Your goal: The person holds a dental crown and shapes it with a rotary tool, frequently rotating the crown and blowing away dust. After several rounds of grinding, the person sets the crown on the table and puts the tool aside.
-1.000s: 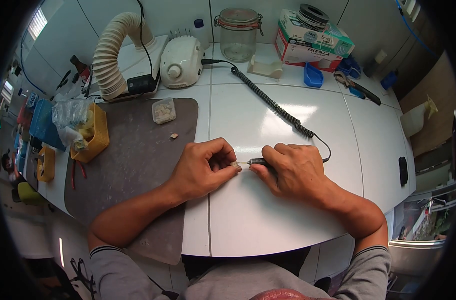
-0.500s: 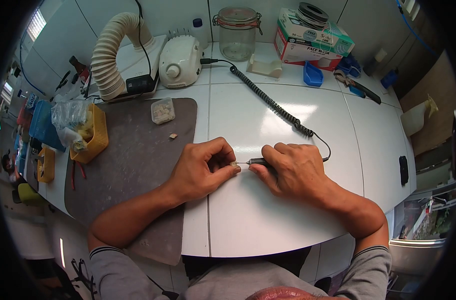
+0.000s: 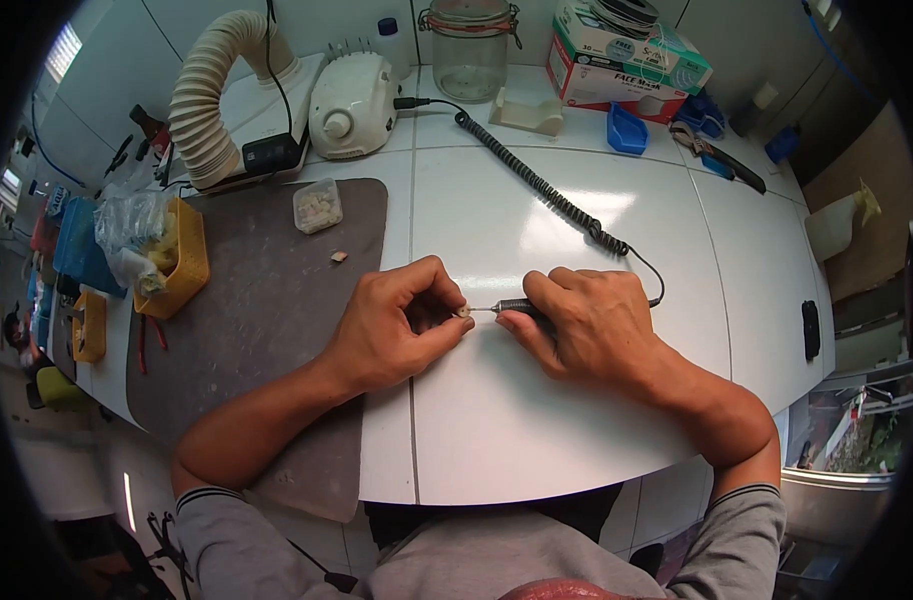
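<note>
The small pale tooth-shaped piece [image 3: 463,311] is pinched between thumb and forefinger of the left hand [image 3: 391,330], low over the white glossy tabletop [image 3: 536,420] near its middle. The thin metal bit of the dark slim rotary handpiece [image 3: 514,306] touches that piece from the right. The right hand [image 3: 586,335] is closed around the handpiece in a pen grip. A black coiled cord [image 3: 536,185] runs from the handpiece up to the white rounded motor control box [image 3: 351,105] at the rear. A grey worn work mat [image 3: 266,300] lies under the left forearm, carrying a small clear plastic box of pale pieces [image 3: 316,205]. A yellow plastic basket [image 3: 181,260] stands at the mat's left edge.
</note>
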The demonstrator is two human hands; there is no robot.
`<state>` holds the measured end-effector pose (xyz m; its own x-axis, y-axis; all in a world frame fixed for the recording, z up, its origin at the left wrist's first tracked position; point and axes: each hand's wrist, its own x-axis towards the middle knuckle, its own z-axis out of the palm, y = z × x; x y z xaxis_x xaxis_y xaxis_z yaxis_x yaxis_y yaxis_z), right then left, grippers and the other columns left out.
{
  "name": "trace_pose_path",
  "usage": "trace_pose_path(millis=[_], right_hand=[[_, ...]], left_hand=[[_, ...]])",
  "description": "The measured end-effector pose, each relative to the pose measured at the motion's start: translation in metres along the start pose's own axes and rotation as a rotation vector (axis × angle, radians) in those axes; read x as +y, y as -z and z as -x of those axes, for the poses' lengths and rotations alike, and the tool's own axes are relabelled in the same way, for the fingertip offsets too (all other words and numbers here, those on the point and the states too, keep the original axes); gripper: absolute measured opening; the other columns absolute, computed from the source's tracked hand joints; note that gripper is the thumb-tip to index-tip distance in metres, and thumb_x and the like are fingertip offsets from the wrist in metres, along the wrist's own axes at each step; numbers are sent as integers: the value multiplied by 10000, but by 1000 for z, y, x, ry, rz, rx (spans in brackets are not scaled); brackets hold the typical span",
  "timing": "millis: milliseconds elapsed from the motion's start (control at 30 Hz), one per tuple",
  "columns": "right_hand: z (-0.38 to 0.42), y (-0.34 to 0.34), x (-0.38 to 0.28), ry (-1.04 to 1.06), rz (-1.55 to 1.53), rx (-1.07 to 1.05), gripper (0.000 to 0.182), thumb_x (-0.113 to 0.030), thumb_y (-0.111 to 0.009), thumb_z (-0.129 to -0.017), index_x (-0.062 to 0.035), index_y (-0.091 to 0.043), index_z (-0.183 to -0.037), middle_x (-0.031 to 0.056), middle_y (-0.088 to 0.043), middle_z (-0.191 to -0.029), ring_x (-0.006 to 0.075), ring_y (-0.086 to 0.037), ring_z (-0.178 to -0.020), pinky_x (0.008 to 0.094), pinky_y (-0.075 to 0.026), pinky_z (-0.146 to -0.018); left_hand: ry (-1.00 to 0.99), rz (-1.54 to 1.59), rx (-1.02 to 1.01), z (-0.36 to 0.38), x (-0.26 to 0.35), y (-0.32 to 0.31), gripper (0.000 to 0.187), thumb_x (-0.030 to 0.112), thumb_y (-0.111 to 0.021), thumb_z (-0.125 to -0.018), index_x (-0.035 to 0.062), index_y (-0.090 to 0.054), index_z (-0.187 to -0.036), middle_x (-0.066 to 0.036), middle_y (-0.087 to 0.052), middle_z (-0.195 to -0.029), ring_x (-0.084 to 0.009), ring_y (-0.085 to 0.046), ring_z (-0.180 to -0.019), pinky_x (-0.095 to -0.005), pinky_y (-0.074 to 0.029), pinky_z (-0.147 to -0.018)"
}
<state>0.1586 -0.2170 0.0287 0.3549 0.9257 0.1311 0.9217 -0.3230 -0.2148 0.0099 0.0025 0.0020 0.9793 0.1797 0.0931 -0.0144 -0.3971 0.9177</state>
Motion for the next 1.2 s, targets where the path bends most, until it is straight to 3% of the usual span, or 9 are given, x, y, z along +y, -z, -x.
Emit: trace_pose_path(millis=[367,1200], right_hand=[[0,1,-2,-3,6,12,461,-490,-698,-1065,-69,-710,-878,121,-710,-691,289,-721,-578,428,-524,-518],[1,-4,-1,12,16,34,471,-498,-690,-1076,-67,-714,-888,110,-700,-675,264,-705,-554,413,-514,-500]], left_hand=[[29,-28,-23,-1,4,2,161,63,-855,-919,23,-710,-978,-22,-745,-910,-58,-660,-750,-231,-519,-655],[24,-58,-18,-1,6,0,156,97,-846,-935,7,-720,-951,-58,-775,-828,-94,-705,-712,-261,-552,-640]])
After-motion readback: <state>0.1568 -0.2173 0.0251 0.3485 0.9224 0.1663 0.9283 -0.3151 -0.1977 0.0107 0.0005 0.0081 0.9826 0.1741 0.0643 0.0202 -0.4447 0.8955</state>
